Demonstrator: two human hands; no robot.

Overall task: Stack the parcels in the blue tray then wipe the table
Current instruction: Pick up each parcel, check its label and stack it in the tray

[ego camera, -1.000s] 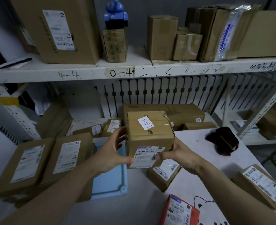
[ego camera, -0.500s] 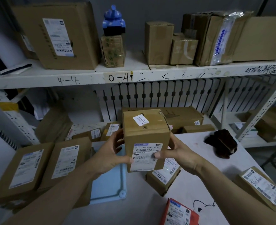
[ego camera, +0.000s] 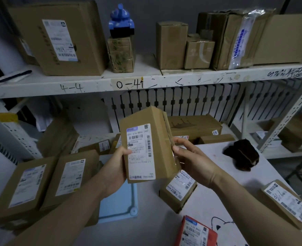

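I hold a brown cardboard parcel [ego camera: 157,139] upright in the air, its white shipping label facing me. My left hand [ego camera: 116,167] grips its left edge and my right hand [ego camera: 191,157] grips its right side. Below it lies the blue tray [ego camera: 121,203], with two flat labelled parcels [ego camera: 45,185] stacked at its left end. On the white table [ego camera: 208,206] lie a small brown parcel [ego camera: 178,192], a red parcel [ego camera: 196,233] near the front edge and a brown parcel [ego camera: 288,203] at the right. A dark brown cloth [ego camera: 242,155] sits at the table's far right.
A white metal shelf [ego camera: 146,82] runs across above the table, loaded with several cardboard boxes and a blue toy [ego camera: 121,22]. More boxes [ego camera: 194,126] lie behind the table on a lower shelf level. A slotted shelf upright [ego camera: 288,118] stands at the right.
Both hands have turned the parcel so its labelled face stands upright toward me and raised it slightly. The handwritten sticker on its top is no longer visible.
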